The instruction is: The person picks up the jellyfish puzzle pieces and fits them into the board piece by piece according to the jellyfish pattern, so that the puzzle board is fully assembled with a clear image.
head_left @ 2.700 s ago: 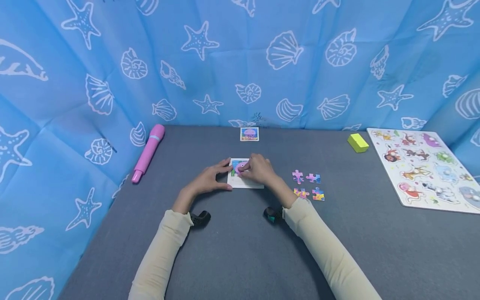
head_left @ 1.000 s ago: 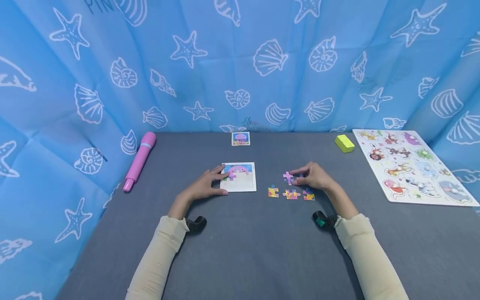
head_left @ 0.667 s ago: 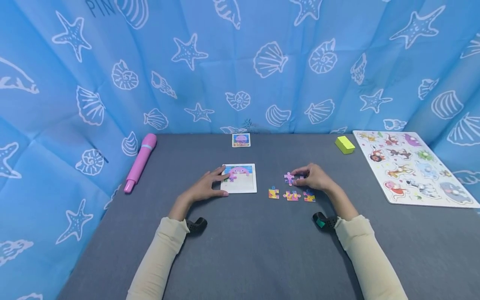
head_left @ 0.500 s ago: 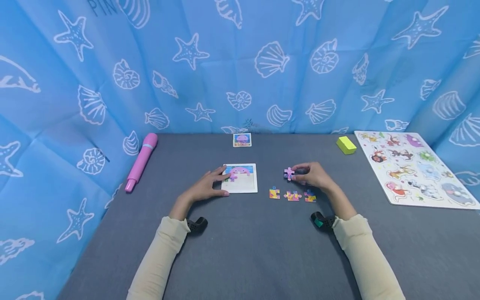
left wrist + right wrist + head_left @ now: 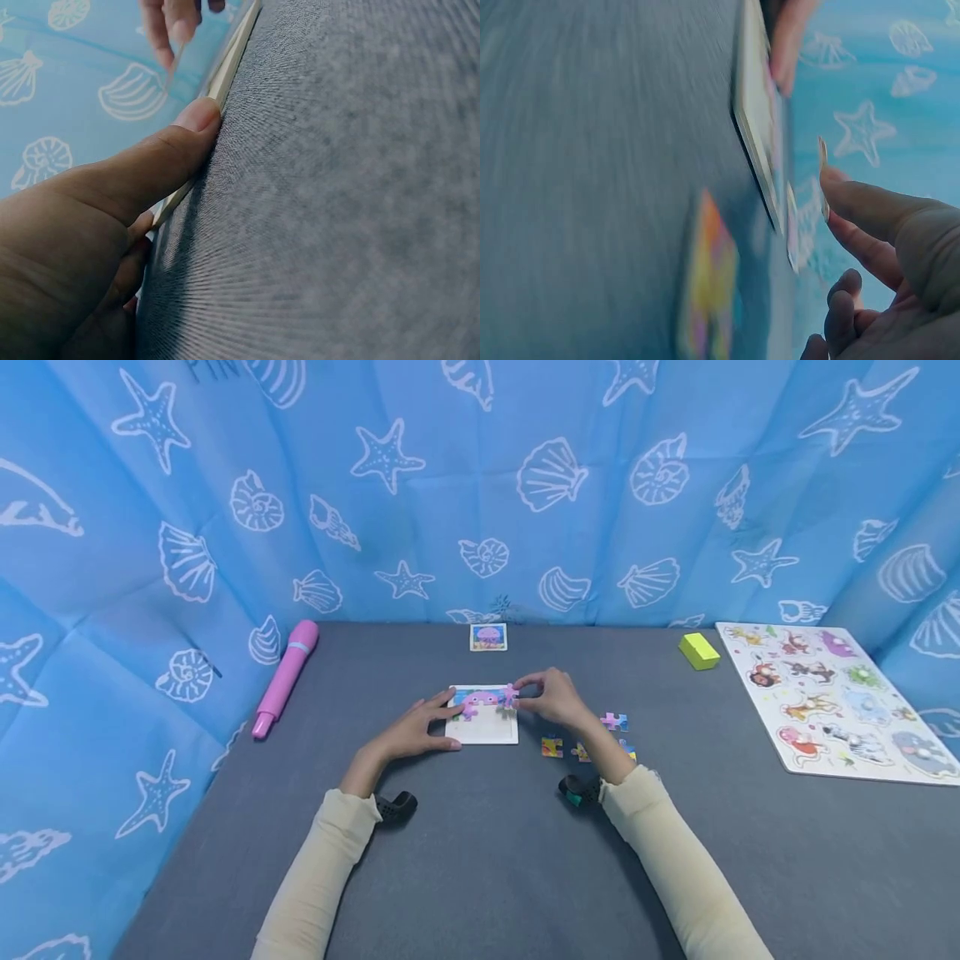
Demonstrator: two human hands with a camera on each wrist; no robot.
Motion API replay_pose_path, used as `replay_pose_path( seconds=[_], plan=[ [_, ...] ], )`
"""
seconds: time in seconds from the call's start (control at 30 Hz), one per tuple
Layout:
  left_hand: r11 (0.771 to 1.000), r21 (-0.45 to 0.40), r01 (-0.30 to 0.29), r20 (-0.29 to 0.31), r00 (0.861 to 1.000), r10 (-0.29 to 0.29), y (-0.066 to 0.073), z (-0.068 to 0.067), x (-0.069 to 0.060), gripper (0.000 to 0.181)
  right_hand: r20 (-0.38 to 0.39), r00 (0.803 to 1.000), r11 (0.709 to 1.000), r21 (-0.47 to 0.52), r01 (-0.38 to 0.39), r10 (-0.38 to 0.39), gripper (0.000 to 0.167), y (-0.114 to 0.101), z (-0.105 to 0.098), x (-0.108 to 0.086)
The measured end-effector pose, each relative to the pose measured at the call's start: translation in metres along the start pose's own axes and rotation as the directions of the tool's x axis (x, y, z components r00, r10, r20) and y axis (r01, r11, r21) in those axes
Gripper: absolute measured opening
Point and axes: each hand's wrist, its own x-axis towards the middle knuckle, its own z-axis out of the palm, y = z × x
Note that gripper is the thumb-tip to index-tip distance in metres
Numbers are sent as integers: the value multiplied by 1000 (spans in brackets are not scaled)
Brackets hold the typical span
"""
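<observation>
My left hand (image 5: 411, 731) holds the left side of a small white puzzle tray (image 5: 491, 733); the left wrist view has the thumb against the tray's edge (image 5: 234, 64). A pink sea-creature picture partly fills the tray, its lower part bare. Between right thumb and fingers, my right hand (image 5: 558, 700) pinches a pink jigsaw piece (image 5: 509, 695) over the tray's upper right corner. Edge-on in the right wrist view, that piece (image 5: 824, 180) is off the tray. Several loose jigsaw pieces (image 5: 552, 747) lie to the right, some partly hidden by the right forearm.
A small picture card (image 5: 488, 637) lies behind the tray. At left is a pink microphone-shaped stick (image 5: 287, 678). Towards the right are a yellow block (image 5: 699, 651) and a white animal puzzle board (image 5: 832, 752). A blue shell-patterned curtain (image 5: 450, 510) borders the table.
My right hand has picked up the pink jigsaw piece from the loose group and carried it left to the tray. The left hand has stayed at the tray's left side.
</observation>
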Motion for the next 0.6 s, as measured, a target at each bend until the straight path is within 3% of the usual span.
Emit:
replay_pose_path(
  seconds=[0.23, 0.6],
  plan=[
    [1000, 10, -27, -10, 1000, 27, 0, 1, 3, 72, 58, 998, 996, -85, -14, 19, 27, -12, 22, 6],
    [1000, 1, -12, 3, 1000, 12, -1, -2, 0, 71, 66, 996, 996, -69, -58, 62, 30, -15, 38, 15]
  ],
)
